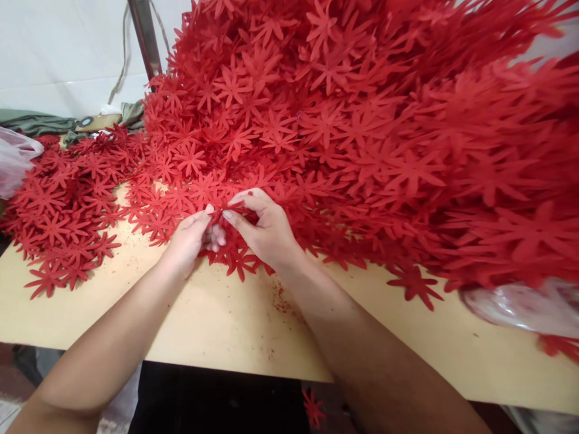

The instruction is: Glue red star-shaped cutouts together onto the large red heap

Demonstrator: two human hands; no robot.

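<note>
My left hand (198, 233) and my right hand (259, 224) meet at the near edge of a large heap of red flower-shaped cut-outs (275, 129). Between them is a red flower cut-out (218, 216), pinched at the thumb and fingertips of each hand. Its petals are partly hidden by my fingers. More red cut-outs lie directly under and behind both hands, and several poke out below them over the table edge area.
A pale wooden table (226, 325) carries a smaller red pile (63, 205) at left. Clear plastic bags lie at far left (15, 160) and right (520, 307). A dark metal post (145, 39) rises behind. One cut-out (313, 408) lies below the table.
</note>
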